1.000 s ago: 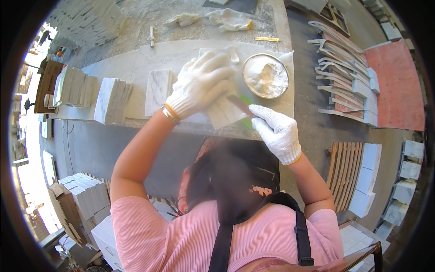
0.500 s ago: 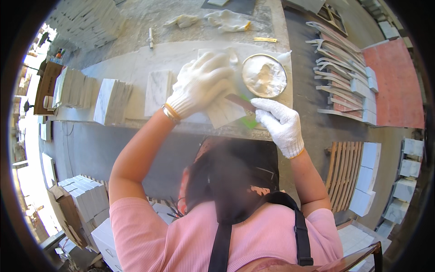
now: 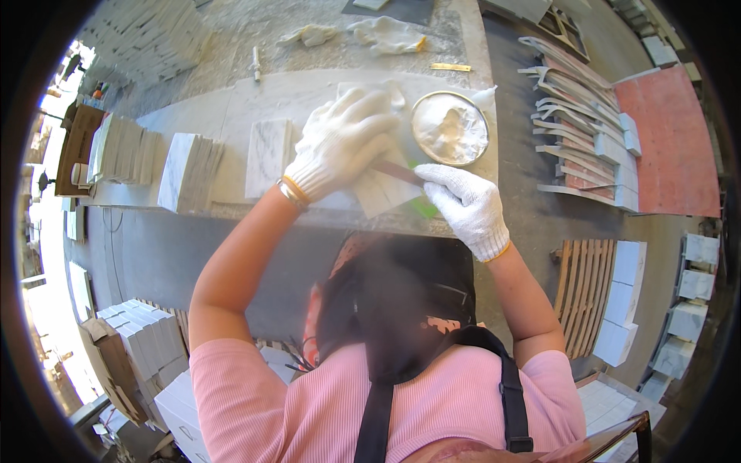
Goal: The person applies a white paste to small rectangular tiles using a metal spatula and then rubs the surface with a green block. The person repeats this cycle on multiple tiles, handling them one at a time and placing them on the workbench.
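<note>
My left hand (image 3: 343, 139), in a white knitted glove, is curled over a white tile (image 3: 382, 194) tilted at the table's near edge; its fingertips are partly hidden. In my gloved right hand (image 3: 467, 204) is a thin, flat, brownish blade-like tool (image 3: 397, 171), pinched at its right end. The tool's left end reaches the tile beside my left hand. Beneath the tool, a bit of something green (image 3: 424, 207) shows. A round tin of white paste (image 3: 450, 130) stands just beyond my right hand. Left of my left hand lies a grey-veined marble tile (image 3: 268, 158).
Rows of upright tiles (image 3: 187, 171) stand at the table's left. Spare gloves (image 3: 387, 35), a white pen-like stick (image 3: 256, 64) and a yellow strip (image 3: 451, 67) lie toward the far side. Right of the table are curved pale strips (image 3: 571, 116) and a wooden pallet (image 3: 587, 297).
My right hand has shifted slightly left and up, pushing the flat tool further toward my left hand. My left hand and the tile stay nearly in place.
</note>
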